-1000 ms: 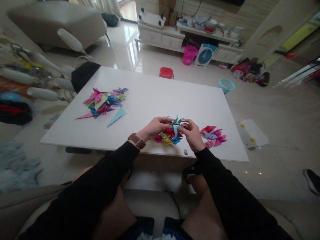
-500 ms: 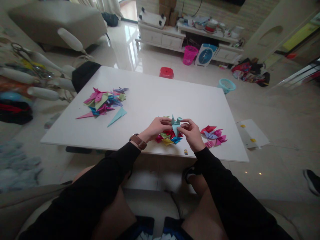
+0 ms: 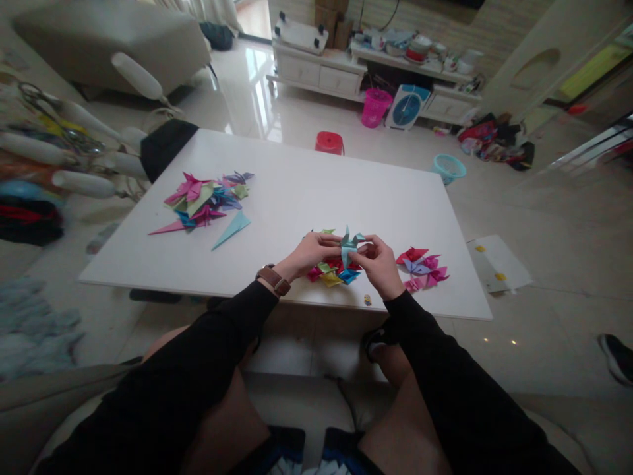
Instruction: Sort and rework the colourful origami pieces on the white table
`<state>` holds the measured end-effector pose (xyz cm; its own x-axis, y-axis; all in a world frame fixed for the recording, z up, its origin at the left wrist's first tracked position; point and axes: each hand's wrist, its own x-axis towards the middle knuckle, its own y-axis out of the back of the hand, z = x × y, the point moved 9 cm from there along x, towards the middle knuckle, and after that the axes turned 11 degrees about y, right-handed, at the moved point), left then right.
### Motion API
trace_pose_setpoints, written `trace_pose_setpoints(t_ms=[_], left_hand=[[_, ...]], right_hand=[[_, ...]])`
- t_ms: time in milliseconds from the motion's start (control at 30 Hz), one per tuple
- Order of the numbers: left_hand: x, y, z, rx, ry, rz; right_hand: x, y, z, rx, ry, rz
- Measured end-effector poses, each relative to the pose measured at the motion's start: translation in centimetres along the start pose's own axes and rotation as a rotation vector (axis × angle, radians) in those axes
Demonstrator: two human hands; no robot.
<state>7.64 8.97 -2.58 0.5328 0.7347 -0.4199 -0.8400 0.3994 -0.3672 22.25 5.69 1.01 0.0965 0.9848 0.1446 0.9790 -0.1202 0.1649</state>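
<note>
A light teal origami crane is pinched between my two hands above the near side of the white table. My left hand, with a brown watch at its wrist, grips its left side. On its right side, the fingers of my right hand are closed on the paper. Directly beneath lies a pile of folded papers in yellow, red, green and blue, partly hidden by the hands. Right of my right hand is a smaller group of pink, red and lilac folded papers.
At the table's left lies a larger heap of colourful folded papers, with a pointed teal folded paper beside it. A red stool stands beyond the far edge. A light blue basket is off the right corner.
The teal crane has tilted slightly in my fingers, and its lower tip is now more covered by my right hand. Both hands stay in nearly the same place.
</note>
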Motion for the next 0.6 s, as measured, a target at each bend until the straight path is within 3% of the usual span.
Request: trace_pose_setpoints(t_ms=[333, 600], left_hand=[[-0.48, 0.09, 0.76, -0.081, 0.026, 0.033], [-0.20, -0.53, 0.20, -0.143, 0.032, -0.047]], right_hand=[[0.12, 0.54, 0.39, -0.007, -0.004, 0.038], [0.09, 0.37, 0.23, -0.009, 0.014, 0.018]])
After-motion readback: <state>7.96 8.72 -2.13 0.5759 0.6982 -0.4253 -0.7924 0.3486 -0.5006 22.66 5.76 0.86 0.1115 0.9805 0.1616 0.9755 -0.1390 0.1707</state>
